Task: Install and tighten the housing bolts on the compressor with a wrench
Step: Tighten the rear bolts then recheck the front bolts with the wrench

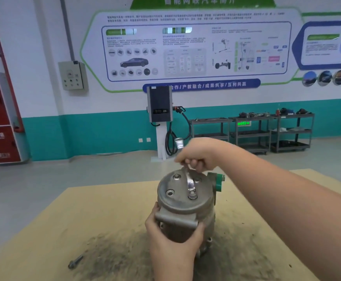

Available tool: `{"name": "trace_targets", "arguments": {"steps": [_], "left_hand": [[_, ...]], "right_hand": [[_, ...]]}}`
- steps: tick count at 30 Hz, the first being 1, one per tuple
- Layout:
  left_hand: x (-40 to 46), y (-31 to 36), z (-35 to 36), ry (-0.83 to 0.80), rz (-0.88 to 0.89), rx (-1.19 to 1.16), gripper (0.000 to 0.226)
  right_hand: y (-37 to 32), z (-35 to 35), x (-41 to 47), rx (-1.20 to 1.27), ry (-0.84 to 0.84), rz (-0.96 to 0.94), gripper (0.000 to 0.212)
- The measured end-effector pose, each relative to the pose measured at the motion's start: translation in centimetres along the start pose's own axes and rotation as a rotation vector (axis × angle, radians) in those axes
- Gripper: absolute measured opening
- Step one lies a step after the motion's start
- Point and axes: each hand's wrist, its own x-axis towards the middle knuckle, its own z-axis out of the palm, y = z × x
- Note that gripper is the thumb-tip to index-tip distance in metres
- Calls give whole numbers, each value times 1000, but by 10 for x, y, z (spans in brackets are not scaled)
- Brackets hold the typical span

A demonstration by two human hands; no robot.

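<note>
Right hand [196, 157]: fingers curled round the upper shank of a combination wrench [189, 182], gripping it near the far rim of the housing; the open end of the tool sticks up past the knuckles. Ring end of the wrench sits over the front-right housing bolt [192, 193], shank running across the end plate toward the grip. Left hand [171, 238]: wrapped round the near side of the compressor [185, 207], fingers and thumb clasping the mounting lug and body to steady it. Compressor: stands upright, end plate up, on a tan worktable [68, 224], centre of view, amid a patch of dark grime; green port cap [219, 182] on its far right flank. End plate: one bolt head seated at rear left [176, 176]; front-left hole [170, 193] looks unfilled; a further position at rear right is partly hidden by the wrench. Loose bolt [75, 261]: lies on the table, well apart, near left of the body. Hazards, as judged: the ring may ride off the bolt head if the shank tilts, rounding the hex; the upright body, held by one hand only, may twist or tip under torque; tightening one bolt fully while others are absent may seat the plate unevenly. Background: charging post [159, 104], wall posters, parts racks [252, 132].
</note>
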Motion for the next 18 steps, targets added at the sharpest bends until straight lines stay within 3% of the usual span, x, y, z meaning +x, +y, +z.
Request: {"name": "trace_targets", "arguments": {"steps": [1,4,7,10,12,14,16,18], "left_hand": [[-3,4,-1,-3,-24,-56,100],[-5,5,-1,-60,18,91,108],[-8,5,-2,-81,-6,17,107],[-6,0,-1,-78,18,77,103],[-7,1,2,-89,21,165,98],[-8,-1,5,-76,29,163,98],[-10,3,8,-57,27,171,101],[-5,-1,9,-63,28,224,92]], "right_hand": [[10,-14,-1,198,34,72,20],[53,-24,-37,560,176,43,20],[91,-7,-66,850,311,-156,21],[121,29,-93,982,564,-471,18],[134,56,-104,862,769,-584,16],[141,74,-109,578,965,-670,16],[136,83,-114,178,1013,-914,16],[122,85,-114,-236,932,-1086,17]]}}
